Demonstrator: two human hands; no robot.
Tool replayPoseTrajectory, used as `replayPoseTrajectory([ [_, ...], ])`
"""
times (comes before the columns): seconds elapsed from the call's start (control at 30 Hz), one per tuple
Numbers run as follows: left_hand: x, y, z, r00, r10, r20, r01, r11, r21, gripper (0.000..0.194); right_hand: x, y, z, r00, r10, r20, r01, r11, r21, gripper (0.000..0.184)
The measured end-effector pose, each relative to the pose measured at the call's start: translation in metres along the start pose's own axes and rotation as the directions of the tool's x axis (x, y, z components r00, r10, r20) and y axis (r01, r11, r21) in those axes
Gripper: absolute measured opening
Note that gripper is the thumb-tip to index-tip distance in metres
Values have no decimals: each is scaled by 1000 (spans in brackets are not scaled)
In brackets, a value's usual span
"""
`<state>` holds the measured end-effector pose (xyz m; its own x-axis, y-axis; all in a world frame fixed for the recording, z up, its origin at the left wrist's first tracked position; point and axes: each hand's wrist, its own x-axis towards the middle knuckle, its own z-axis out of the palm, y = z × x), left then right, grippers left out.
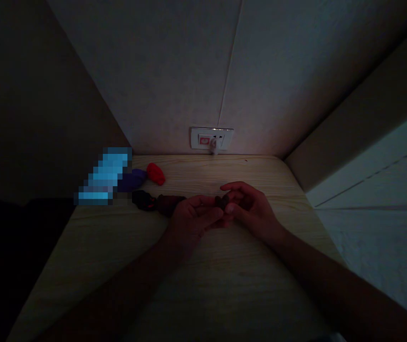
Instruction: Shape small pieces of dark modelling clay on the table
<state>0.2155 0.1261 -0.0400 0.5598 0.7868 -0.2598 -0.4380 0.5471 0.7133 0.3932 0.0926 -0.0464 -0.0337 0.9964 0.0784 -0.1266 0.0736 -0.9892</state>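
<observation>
Between the fingertips of both hands is a small dark lump, whose kind I cannot make out in the dim light. My left hand pinches it from the left with thumb and fingers. From the other side my right hand grips it, thumb and fingertips closed in and the index finger arched above. Just beyond my left hand lies a dark brownish soft-looking bundle, partly covered by that hand. Touching it is a black bundle with a bit of red. Further back are a purple bundle and a red one.
Everything lies on a pale wood-grain tabletop against the wall. A wall socket with a plug in it sits low above the back edge. A bright pixelated rectangle is at the left edge. White panelling stands at the right.
</observation>
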Motion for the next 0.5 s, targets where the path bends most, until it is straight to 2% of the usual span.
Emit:
replayPoseTrajectory([
  [0.17, 2, -2, -1, 1000, 13, 15, -13, 1000, -25, 32, -1, -1, -1, 1000, -20, 2, 20, 1000, 19, 44],
  [0.33, 4, -2, -3, 999, 43, 0, -43, 999, -24, 36, -2, -1, -2, 1000, 11, -18, -9, 996, 87, 40],
  [0.5, 5, -3, -4, 996, 93, -18, -93, 996, -15, 33, 1, -1, -2, 998, -19, -54, 20, 1000, 12, 36],
])
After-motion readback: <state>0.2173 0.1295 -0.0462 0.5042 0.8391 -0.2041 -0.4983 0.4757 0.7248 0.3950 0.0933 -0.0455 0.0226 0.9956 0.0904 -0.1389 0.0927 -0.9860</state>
